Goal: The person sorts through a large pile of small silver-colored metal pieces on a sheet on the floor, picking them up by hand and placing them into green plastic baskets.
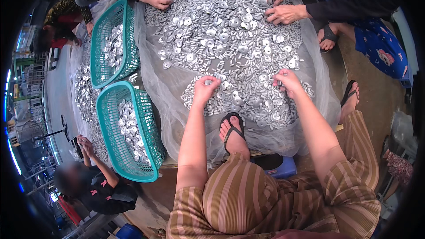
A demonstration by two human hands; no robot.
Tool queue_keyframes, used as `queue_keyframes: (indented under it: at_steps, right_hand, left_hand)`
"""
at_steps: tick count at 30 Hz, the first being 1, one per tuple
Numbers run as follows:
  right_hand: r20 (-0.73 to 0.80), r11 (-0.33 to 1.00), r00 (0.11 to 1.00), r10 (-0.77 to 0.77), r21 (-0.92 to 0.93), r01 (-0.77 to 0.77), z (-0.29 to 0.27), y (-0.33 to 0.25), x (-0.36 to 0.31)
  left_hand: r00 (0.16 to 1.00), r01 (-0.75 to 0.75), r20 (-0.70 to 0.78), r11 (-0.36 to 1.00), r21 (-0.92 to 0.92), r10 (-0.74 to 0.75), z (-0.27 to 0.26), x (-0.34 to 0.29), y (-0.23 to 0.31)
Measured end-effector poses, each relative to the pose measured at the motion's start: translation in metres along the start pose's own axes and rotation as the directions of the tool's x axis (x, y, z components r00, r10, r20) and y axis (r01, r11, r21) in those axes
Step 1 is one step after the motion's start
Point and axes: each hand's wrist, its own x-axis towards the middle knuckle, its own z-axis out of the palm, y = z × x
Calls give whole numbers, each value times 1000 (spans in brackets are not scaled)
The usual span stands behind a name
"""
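Note:
A wide heap of small grey metal parts (241, 48) lies on a sheet of white netting (164, 119). It mixes short cylindrical slugs with round discs that have a hole in the middle. At the heap's near left edge, my left hand (206, 92) is closed in a pinch around a metal disc (208, 82). Farther right, my right hand (288, 83) is held low over the parts, fingers pinched together. What sits between those fingertips, if anything, is too small to make out.
Two teal plastic baskets (101, 106) holding metal discs (128, 126) stand left of the heap. Across from me, co-workers' hands (283, 12) reach into the parts. My sandalled foot (233, 135) rests at the near edge, by a blue stool (283, 168). Another person (95, 181) is at lower left.

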Motion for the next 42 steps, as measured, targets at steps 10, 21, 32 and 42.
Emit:
queue_keyframes:
  at_steps: [10, 21, 32, 42]
  right_hand:
    - [74, 341, 840, -537, -892, 297, 31, 2, -4]
    - [-4, 393, 673, -739, -814, 427, 22, 3, 19]
    - [123, 764, 985, -124, 645, 16, -18, -12, -1]
    - [67, 273, 851, -521, -931, 241, 16, 9, 4]
  left_hand:
    - [916, -213, -52, 593, 777, 397, 29, -7, 16]
    - [964, -228, -111, 966, 120, 242, 6, -13, 11]
    - [798, -409, -229, 780, 474, 558, 11, 3, 0]
    - [858, -390, 12, 636, 666, 513, 36, -45, 2]
